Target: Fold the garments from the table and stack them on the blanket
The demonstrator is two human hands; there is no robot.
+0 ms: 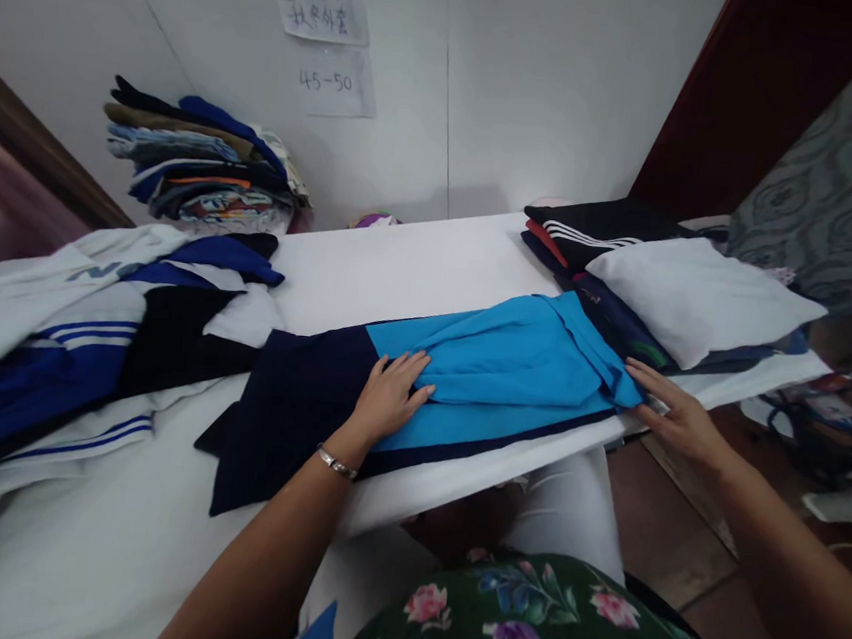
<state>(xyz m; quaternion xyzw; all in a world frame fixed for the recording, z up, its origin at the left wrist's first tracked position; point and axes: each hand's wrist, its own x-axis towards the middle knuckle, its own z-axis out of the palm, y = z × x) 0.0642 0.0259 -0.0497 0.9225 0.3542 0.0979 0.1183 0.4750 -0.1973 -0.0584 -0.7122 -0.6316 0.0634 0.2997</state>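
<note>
A long-sleeved garment (498, 352), bright blue with a dark navy part (305, 398), lies along the front edge of the white table, its blue part folded over in loose creases. My left hand (389, 396) rests flat on it near where navy meets blue, fingers spread and a metal bracelet on the wrist. At the garment's right end, my right hand (677, 414) touches the bunched blue corner. Its fingers are stretched out, with the thumb apart from them.
Loose white, blue and black clothes (91, 358) are heaped at the left. A tall stack of folded clothes (200, 162) stands at the back left. At the right are folded dark clothes (601, 226) and a white folded piece (707, 291). Handwritten paper signs (336, 80) hang on the wall.
</note>
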